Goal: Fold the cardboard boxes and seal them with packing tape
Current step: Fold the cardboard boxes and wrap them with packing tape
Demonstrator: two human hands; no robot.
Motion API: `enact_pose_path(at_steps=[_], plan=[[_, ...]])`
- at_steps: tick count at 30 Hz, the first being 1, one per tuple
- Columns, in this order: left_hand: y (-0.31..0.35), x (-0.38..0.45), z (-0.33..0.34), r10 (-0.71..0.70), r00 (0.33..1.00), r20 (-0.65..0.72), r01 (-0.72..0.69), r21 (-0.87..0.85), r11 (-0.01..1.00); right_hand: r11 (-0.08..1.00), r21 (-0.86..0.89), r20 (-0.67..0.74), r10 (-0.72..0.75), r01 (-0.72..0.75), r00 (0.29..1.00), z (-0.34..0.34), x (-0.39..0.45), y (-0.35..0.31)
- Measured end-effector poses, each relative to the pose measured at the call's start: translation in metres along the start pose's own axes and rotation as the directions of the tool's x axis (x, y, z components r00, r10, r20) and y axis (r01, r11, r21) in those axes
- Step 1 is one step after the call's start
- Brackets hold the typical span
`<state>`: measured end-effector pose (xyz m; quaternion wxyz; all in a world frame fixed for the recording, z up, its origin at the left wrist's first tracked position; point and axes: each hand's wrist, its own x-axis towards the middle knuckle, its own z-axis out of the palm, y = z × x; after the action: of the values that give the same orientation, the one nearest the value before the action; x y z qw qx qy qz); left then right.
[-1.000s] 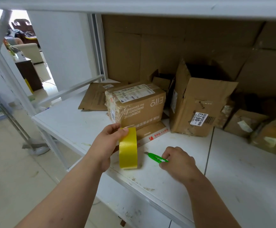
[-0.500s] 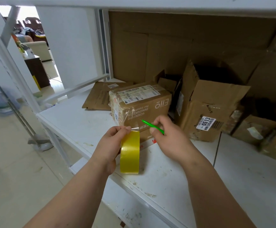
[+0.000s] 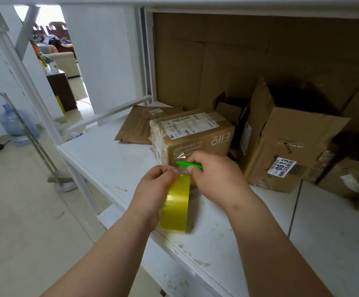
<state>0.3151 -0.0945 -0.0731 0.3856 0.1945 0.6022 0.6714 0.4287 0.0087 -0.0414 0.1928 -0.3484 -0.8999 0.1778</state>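
1. Now the left hand [image 3: 155, 185] grips the tape roll [image 3: 175, 207] on edge, just before the sealed box [image 3: 192, 139].
2. Right hand [image 3: 215, 179] pinches the green cutter [image 3: 189, 165] — slice the pulled strip cleanly, keeping it taut.

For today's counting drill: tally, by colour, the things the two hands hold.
Yellow: 1, the tape roll, in the left hand
Green: 1, the cutter, in the right hand
Total: 2
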Motion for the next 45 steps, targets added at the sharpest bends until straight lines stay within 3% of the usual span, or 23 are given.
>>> enact_pose_path(at_steps=[14,36,41,45], plan=[[0.001,0.0,0.001,0.005,1.0,-0.01,-0.004,0.043,0.999,0.999,0.05,-0.008,-0.003,0.003,1.0,-0.002,0.006,0.001],[0.002,0.0,0.002,0.012,1.0,0.0,-0.012,0.115,0.993,0.973,-0.202,-0.001,-0.115,0.113,0.993,-0.006,0.022,-0.019],[0.004,0.0,-0.001,-0.002,1.0,-0.011,0.004,0.137,0.991,0.986,-0.159,-0.043,-0.059,0.051,0.997,-0.005,0.021,0.001],[0.003,0.001,-0.001,0.006,1.0,-0.026,-0.002,0.144,0.99,0.967,-0.248,-0.058,0.048,-0.061,0.997,-0.008,0.019,0.025]])
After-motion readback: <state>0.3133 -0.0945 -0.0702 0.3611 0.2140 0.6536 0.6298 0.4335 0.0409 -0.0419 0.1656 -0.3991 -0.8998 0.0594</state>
